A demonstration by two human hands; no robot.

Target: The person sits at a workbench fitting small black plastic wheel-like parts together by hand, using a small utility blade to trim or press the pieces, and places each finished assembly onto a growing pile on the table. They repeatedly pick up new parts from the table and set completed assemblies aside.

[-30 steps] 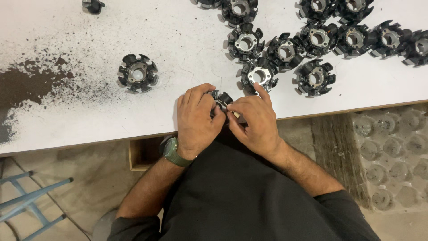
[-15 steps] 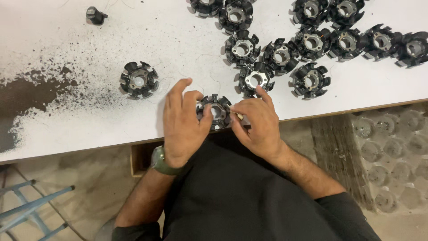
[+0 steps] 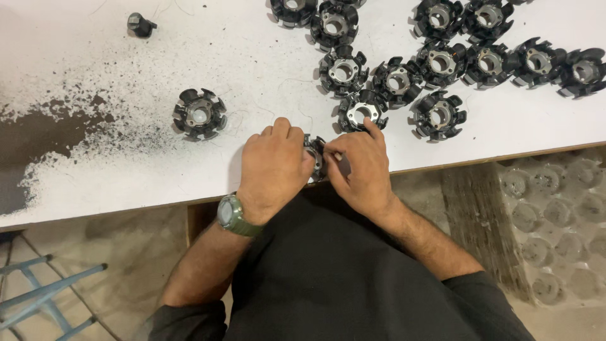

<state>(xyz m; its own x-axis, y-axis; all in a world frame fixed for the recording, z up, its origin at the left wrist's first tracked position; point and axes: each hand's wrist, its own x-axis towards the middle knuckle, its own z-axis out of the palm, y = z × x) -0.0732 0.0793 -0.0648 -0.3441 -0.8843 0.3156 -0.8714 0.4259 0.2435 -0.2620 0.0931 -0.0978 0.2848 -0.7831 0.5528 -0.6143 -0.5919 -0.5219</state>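
Both hands meet at the front edge of the white table (image 3: 126,170). My left hand (image 3: 273,165), with a green wristwatch (image 3: 231,215) on the wrist, curls over a black toothed stator core (image 3: 315,155). My right hand (image 3: 360,167) grips the same core from the right, fingers pinched at its rim. Most of the core is hidden between the two hands. Just beyond the fingers lies another black stator core (image 3: 361,112).
Several more black stator cores (image 3: 480,60) lie across the table's far right. A single core (image 3: 200,114) sits left of the hands, and a small dark part (image 3: 140,25) at the far left. Dark filings (image 3: 44,132) cover the left side. A blue metal frame (image 3: 44,297) stands below.
The core showed between my hands half a second ago; now both hands have closed over it and hide most of it. The hands stay at the table's front edge.
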